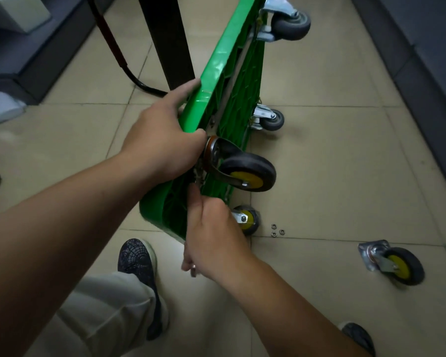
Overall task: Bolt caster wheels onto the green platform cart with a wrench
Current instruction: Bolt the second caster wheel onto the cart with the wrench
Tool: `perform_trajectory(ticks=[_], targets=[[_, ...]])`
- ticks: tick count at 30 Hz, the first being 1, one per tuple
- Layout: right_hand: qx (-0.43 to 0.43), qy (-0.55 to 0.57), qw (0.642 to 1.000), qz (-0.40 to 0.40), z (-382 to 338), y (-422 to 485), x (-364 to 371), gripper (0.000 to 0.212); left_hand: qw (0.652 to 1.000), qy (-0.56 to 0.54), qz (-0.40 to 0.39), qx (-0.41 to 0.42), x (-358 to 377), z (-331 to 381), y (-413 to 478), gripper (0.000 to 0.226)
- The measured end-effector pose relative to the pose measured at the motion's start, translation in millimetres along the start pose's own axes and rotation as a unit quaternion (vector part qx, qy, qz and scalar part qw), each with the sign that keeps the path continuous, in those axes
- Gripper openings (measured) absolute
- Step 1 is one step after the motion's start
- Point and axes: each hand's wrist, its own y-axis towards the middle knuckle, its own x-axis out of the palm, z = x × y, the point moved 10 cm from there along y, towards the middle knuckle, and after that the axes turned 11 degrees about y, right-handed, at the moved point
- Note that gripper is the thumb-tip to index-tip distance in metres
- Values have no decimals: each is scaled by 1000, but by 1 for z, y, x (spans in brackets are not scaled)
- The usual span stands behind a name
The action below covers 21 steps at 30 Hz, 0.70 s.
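Five casters (247,173), three washers (277,230), one cart (218,70)

Your green cart (216,73) on edge, mid-frame, underside facing right. Yellow-hub caster (247,173) against it, centre; wrench (193,271) mostly hidden below. Spare caster (394,264) loose, lower right.

Beige floor tiles (332,150) carry a black post (165,39), a red-black hose (113,45) and a dark patterned shoe (139,261).
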Motion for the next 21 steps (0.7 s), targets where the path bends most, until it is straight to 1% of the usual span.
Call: perform_trajectory(ticks=[2, 3, 5, 6, 7, 9, 10, 12, 14, 15, 16, 17, 18, 19, 21], targets=[[83, 69, 993, -36, -5, -7, 6, 71, 1000, 10, -2, -2, 1, 1, -1, 81], [125, 117, 984, -50, -7, -10, 8, 68, 1000, 18, -6, 2, 2, 2, -1, 82], [192, 213, 955, -78, -15, -13, 9, 52, 999, 34, -21, 16, 5, 5, -3, 87], [197, 231, 948, -97, -24, -15, 8, 47, 999, 31, -29, 20, 6, 6, -4, 89], [184, 228, 949, -118, -32, -19, 6, 44, 999, 19, -36, 19, 5, 5, -6, 90], [179, 236, 947, -124, -38, -25, 3, 45, 999, -13, -46, 15, 4, 2, -8, 90], [182, 244, 945, -122, -40, -28, 3, 45, 998, -28, -50, 12, 4, 1, -9, 89], [210, 276, 933, -94, -38, -33, 8, 48, 997, -51, -52, 10, 3, -1, -10, 87], [235, 333, 913, -33, -25, -35, 14, 53, 996, -65, -53, 9, 0, -2, -10, 86], [236, 337, 912, 11, -12, -35, 13, 57, 996, -69, -55, 7, 0, -4, -10, 85], [215, 293, 930, 60, 2, -35, 6, 60, 996, -72, -57, 8, 0, -4, -10, 85], [172, 216, 955, 104, 15, -39, -6, 59, 995, -76, -59, 10, 0, -4, -9, 84], [120, 140, 971, 150, 26, -43, -17, 51, 995, -77, -62, 13, 2, -6, -8, 84], [64, 81, 976, 192, 34, -48, -30, 41, 994, -85, -63, 15, 1, -6, -8, 83], [-34, 15, 972, 233, 48, -52, -47, 29, 994, -91, -61, 19, 1, -7, -9, 82]])
